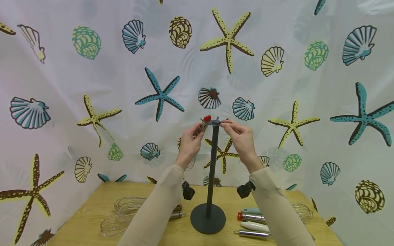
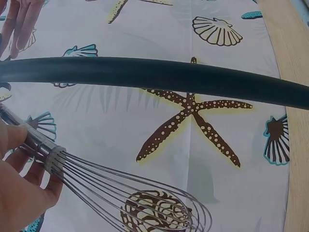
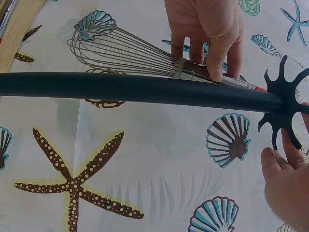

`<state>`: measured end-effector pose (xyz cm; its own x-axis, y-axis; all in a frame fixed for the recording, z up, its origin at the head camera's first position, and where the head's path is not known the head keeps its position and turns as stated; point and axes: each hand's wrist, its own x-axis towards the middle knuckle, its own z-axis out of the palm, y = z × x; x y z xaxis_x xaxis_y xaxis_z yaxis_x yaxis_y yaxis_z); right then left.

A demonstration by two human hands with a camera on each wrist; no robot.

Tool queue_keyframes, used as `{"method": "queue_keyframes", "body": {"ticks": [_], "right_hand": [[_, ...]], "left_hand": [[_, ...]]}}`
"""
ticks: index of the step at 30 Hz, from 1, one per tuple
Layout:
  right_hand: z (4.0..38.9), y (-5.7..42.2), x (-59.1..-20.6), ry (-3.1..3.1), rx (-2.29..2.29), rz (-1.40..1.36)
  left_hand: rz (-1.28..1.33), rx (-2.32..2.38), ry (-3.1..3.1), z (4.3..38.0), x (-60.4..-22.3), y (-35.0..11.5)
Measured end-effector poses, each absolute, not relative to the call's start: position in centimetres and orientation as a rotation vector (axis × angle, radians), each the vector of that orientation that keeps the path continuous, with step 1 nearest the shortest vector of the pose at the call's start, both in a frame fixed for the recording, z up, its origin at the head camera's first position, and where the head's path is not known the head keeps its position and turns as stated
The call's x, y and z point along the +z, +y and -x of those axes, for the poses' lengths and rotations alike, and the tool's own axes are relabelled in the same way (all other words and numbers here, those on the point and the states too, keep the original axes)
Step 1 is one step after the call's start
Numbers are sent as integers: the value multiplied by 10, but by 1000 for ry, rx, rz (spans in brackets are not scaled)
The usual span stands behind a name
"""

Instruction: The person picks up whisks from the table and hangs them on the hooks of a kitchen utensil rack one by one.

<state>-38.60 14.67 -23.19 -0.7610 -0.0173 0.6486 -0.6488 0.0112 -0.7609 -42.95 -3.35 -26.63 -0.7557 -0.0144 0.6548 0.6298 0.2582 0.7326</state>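
My left hand (image 1: 189, 141) grips a metal whisk (image 2: 43, 147) by its handle, beside the top of a dark stand (image 1: 213, 171). The whisk hangs wires down, and its red handle end (image 1: 207, 118) is up against the stand's hooked top (image 3: 285, 104). On the opposite side, my right hand (image 1: 241, 140) has thumb and fingers pinching at one of the curved hooks. In the right wrist view, the whisk's wire loops lie alongside the pole, and the hook ring spreads out in several prongs.
The stand's round base (image 1: 208, 222) rests on a wooden table (image 1: 89, 212). Several wire whisks (image 1: 118, 218) lie at the left. More whisks lie at the right, with a red-ended handle (image 1: 252, 218), a white handle (image 1: 254, 226) and a metal handle (image 1: 253, 233). A patterned curtain (image 1: 191, 68) hangs behind.
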Motion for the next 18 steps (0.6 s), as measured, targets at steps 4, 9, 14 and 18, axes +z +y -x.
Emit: {"method": "queue_keyframes", "body": {"ticks": [4, 9, 14, 18], "right_hand": [[387, 147, -233, -1842, 1791, -675], [387, 147, -232, -1848, 1793, -671], [388, 146, -231, -1833, 1795, -676], [388, 147, -232, -1819, 1813, -672]], "left_hand": [[587, -1572, -2008, 430, -269, -33], [615, -1642, -2028, 430, -273, -33], [645, -1675, -2034, 431, -274, -34], [645, -1697, -2045, 429, -275, -32]]}}
